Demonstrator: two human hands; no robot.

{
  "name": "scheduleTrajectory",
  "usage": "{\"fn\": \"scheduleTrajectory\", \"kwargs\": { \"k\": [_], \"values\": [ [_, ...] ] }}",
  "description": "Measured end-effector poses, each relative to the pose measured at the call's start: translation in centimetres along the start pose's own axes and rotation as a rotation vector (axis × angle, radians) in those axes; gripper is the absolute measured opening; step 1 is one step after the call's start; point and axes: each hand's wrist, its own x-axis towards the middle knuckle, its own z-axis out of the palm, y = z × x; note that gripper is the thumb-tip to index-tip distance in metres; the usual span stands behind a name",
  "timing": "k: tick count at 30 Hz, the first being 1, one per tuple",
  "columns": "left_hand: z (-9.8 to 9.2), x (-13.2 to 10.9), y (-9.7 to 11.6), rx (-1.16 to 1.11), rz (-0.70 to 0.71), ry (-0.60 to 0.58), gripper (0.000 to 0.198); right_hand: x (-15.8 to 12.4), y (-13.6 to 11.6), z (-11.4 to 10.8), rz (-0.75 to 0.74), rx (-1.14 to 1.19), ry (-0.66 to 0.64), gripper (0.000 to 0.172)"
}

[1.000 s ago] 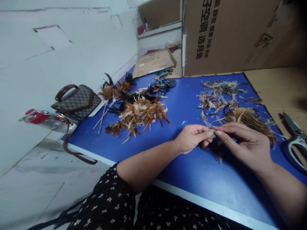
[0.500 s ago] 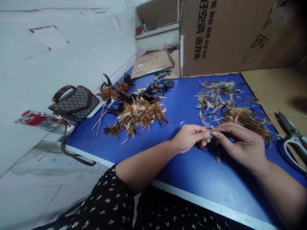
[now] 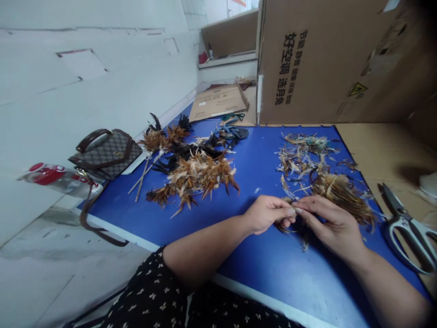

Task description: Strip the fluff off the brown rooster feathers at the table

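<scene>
My left hand [image 3: 268, 214] is closed in a pinch over the blue table, its thumb and fingers on a small brown feather [image 3: 285, 229] that shows partly below them. Fingertip to fingertip with it, my right hand [image 3: 332, 223] pinches at the same spot; what lies between its fingers is too small and covered to make out. Just beyond the right hand rests a bundle of brown feathers [image 3: 344, 198]. Behind that, loose feather scraps [image 3: 297, 159] are scattered. To the left lies a pile of orange-brown feathers [image 3: 201, 175].
Large scissors [image 3: 406, 228] lie at the right edge. Black and brown feathers on sticks [image 3: 139, 182] lie back left, near a patterned handbag [image 3: 109, 155] and a plastic bottle [image 3: 61, 177]. A tall cardboard box [image 3: 317, 64] stands behind the blue table [image 3: 259, 269].
The view has tilted, so the table and hands sit lower in it. Both hands stay pinched together, with little visible change in their grip.
</scene>
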Motion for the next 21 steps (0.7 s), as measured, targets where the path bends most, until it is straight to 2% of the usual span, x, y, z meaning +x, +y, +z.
{"fn": "scheduleTrajectory", "kwargs": {
  "k": [4, 7, 13, 17, 21],
  "values": [
    [0.1, -0.1, 0.3, 0.015, -0.041, -0.02, 0.067, 0.1, -0.1, -0.2, 0.041, -0.001, -0.074, 0.012],
    [0.3, -0.2, 0.3, 0.029, -0.034, -0.02, 0.068, 0.0, -0.3, -0.1, 0.056, -0.018, -0.069, 0.015],
    [0.5, -0.5, -0.1, 0.295, 0.097, 0.022, 0.046, 0.0, -0.7, 0.0, 0.054, -0.072, -0.043, 0.017],
    [0.9, -0.8, 0.1, 0.355, 0.232, 0.063, 0.04, -0.2, -0.9, 0.4, 0.056, -0.104, 0.053, 0.01],
    [1.1, -0.8, 0.1, 0.229, 0.183, 0.064, 0.052, -0.6, -1.1, 1.0, 0.005, -0.122, 0.144, 0.02]
  ]
}}
